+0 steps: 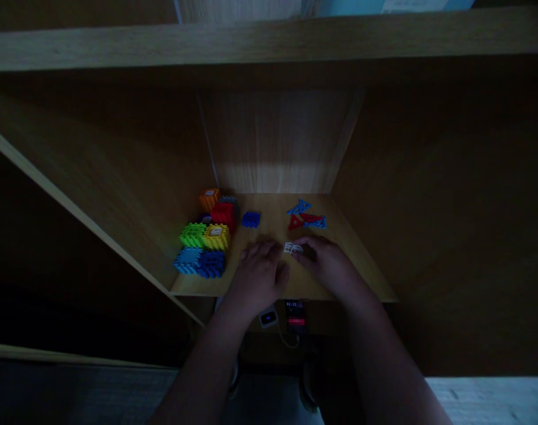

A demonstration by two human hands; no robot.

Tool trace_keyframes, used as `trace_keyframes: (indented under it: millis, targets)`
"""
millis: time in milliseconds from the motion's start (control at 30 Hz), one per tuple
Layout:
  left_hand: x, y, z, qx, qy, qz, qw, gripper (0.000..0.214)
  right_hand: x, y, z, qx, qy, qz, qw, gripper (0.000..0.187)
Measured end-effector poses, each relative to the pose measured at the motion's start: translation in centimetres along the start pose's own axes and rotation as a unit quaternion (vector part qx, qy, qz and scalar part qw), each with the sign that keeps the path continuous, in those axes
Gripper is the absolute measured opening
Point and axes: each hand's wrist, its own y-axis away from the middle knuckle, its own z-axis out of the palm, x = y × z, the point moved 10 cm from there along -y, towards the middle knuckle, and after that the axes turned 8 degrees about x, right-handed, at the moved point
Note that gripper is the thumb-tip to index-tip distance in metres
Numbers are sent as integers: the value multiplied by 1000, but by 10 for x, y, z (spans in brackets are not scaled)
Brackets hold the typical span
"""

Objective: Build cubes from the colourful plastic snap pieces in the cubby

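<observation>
Both my hands rest on a low wooden shelf (340, 260) in a dim cabinet. My right hand (328, 262) pinches a small white toothed piece (292, 248) between fingers and thumb. Just left of that piece lies my left hand (260, 273), knuckles up and fingers curled, its fingertips close to the piece; whether it touches the piece is unclear. To the left stands a cluster of interlocking plastic blocks: orange (209, 198), red (223, 213), green (193, 234), yellow (216, 236), light blue (188, 260) and dark blue (212, 263).
A loose blue block (251, 219) lies behind my hands. Flat blue and red triangular pieces (307, 216) sit at the back right. Wooden side walls (163, 195) and an upper shelf board (269, 41) enclose the space. Below the shelf edge a small device with a lit display (295, 316) shows.
</observation>
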Motion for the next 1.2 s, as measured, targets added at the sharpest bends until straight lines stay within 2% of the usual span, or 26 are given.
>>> trace_keyframes:
  millis: [167,333,733,1033,1200]
  targets:
    - [1,-1,2,-16,-7,-3,1000,45,-7,-3,1,12,11,-18,1000,18]
    - [1,-1,3,-15,1,-4,1000,45,-12,-6,13,1,1,-39,999,23]
    - [1,-4,2,-26,-1,-11,1000,43,-8,-7,11,10,-3,-15,1000,24]
    - [1,-3,-3,-2,9,-14,1000,30,-13,-5,17,-24,-32,-35,999,22]
    - [-2,-3,-4,13,13,-21,1000,28,-21,-6,13,-23,-34,-50,998,17]
